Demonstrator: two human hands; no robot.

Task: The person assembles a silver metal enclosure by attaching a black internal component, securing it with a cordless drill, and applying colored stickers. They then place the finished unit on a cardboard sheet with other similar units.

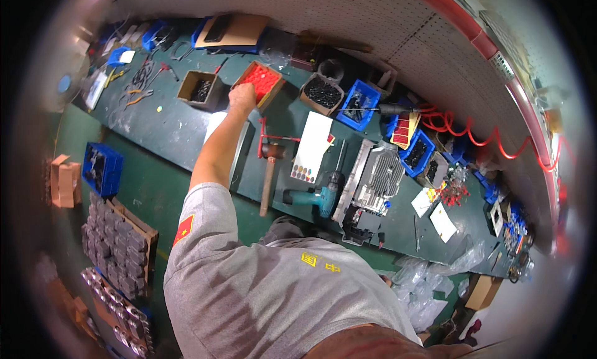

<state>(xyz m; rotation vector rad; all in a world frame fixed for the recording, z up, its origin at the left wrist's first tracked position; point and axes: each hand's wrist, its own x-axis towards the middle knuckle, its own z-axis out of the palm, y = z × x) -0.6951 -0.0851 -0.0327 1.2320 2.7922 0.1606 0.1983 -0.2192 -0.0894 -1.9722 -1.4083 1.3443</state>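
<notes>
My left hand (243,96) reaches out over the workbench to a cardboard box (274,95) filled with small red parts (261,79). The hand is at the box's near left rim, its fingers curled down and closed. Whatever they may hold is hidden from this view. Just left of it stands another open carton (212,99) with black parts inside. A mallet (268,172) with a wooden handle and a red-handled tool (262,135) lie nearer to me on the bench. My right hand is not in view.
To the right are a white sheet (313,141), a teal power drill (320,197) and a finned metal housing (379,178). Blue bins (359,104) and a carton of black parts (322,93) line the back. A red coiled hose (472,132) hangs at right. Pliers (140,97) lie left.
</notes>
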